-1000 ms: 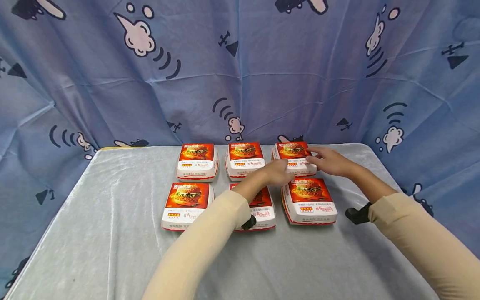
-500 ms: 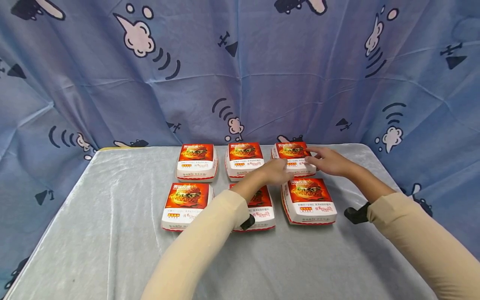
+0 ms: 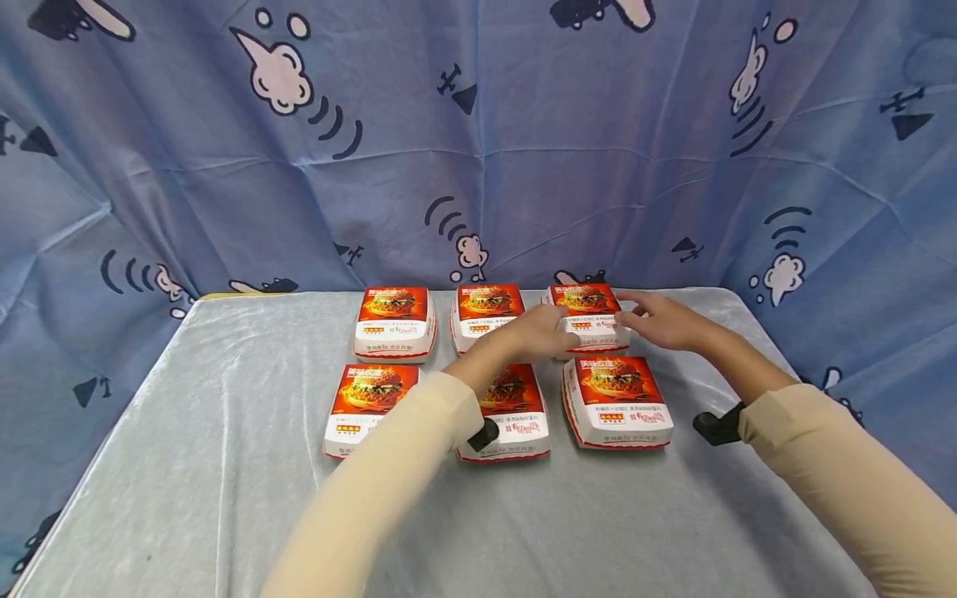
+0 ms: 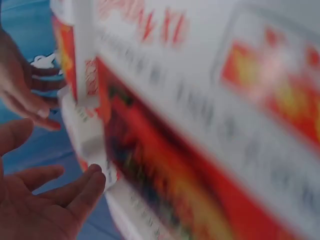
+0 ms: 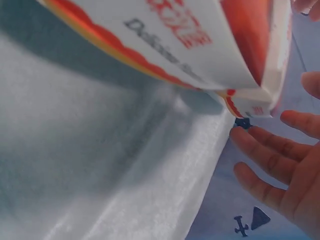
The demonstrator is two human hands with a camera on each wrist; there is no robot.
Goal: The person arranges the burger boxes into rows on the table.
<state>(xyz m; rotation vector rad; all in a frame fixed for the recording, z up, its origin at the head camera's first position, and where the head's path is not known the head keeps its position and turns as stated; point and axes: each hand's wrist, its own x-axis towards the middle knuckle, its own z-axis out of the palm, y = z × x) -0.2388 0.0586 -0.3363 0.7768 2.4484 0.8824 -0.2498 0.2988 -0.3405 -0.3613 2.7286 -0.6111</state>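
Note:
Burger boxes with red picture lids stand in two rows of three. At the back right box [image 3: 586, 303], my left hand [image 3: 537, 334] is on the left side and my right hand [image 3: 656, 321] on the right. Both hands have loosely spread fingers and grip nothing; the right fingertips lie right at the lid's edge. The left forearm passes over the front middle box [image 3: 523, 415]. In the left wrist view, my left hand [image 4: 45, 205] faces my right hand [image 4: 22, 80] beside the boxes. My right hand [image 5: 295, 170] appears with relaxed fingers in the right wrist view.
The front right box [image 3: 616, 394] stands just before the back right one. To the left are the back middle box [image 3: 478, 303], back left box [image 3: 392, 328] and front left box [image 3: 370, 394]. A grey cloth covers the table [image 3: 187, 465]; a blue patterned curtain [image 3: 389, 183] hangs behind.
My left hand has drawn a little left and up, away from the back right box. The right fingers have eased slightly outward. The boxes have not moved.

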